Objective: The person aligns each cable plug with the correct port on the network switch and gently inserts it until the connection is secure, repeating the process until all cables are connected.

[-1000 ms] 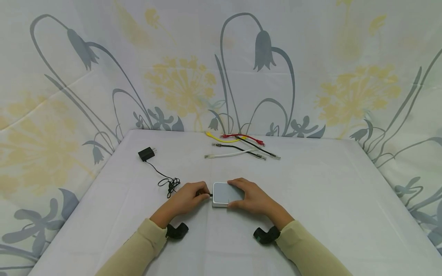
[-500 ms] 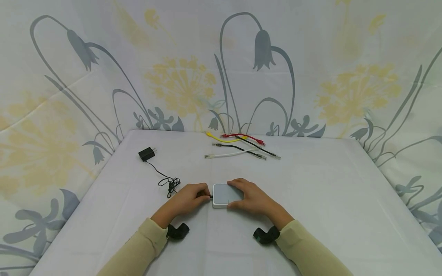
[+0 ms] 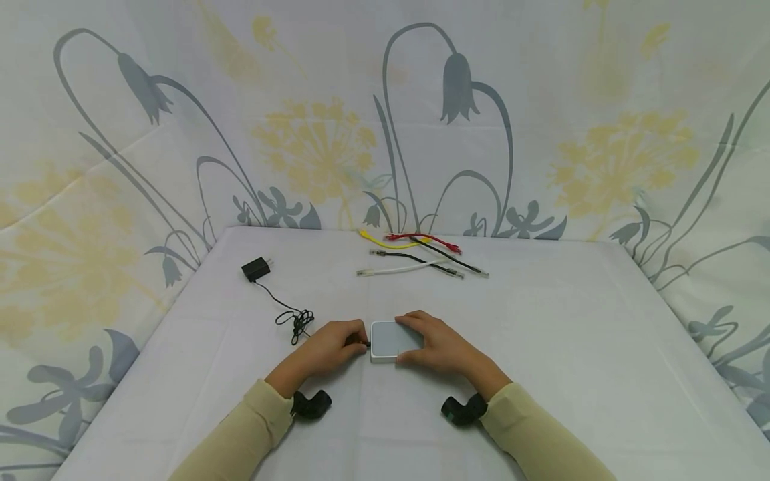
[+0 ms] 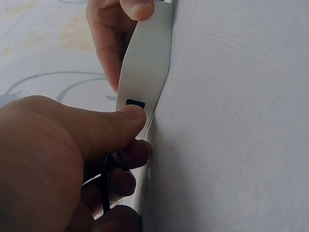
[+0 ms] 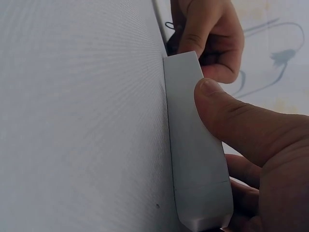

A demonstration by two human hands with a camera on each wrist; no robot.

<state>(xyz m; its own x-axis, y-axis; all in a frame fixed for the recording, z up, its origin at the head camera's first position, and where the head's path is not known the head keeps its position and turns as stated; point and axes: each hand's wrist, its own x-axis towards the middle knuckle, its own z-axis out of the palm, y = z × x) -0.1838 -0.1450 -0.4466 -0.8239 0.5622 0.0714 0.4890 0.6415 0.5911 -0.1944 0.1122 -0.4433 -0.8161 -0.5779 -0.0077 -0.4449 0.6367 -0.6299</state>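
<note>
A small flat white box [image 3: 383, 342] with a grey top lies on the white cloth, between both hands. My right hand [image 3: 442, 344] grips it across its right half, thumb along the near side and fingers at the far side. At the box's left side my left hand [image 3: 333, 347] pinches the plug end of a thin black cord [image 4: 105, 186]; the fingers mostly hide the plug. In the left wrist view a dark rectangle [image 4: 135, 103] shows on the box's side right above the thumb tip. The right wrist view shows the thumb pressed on the box's upper edge [image 5: 198, 121].
The cord runs through a loose tangle [image 3: 296, 324] to a black power adapter [image 3: 256, 269] at the left. Near the back edge lie several short network cables: a yellow one [image 3: 385, 244], a red one [image 3: 430, 238], a white one [image 3: 397, 270] and black ones [image 3: 415, 256]. A patterned curtain [image 3: 337, 100] stands behind.
The box and my left hand have shifted very slightly toward the person. Both hands keep their hold; the cables and adapter stay where they were.
</note>
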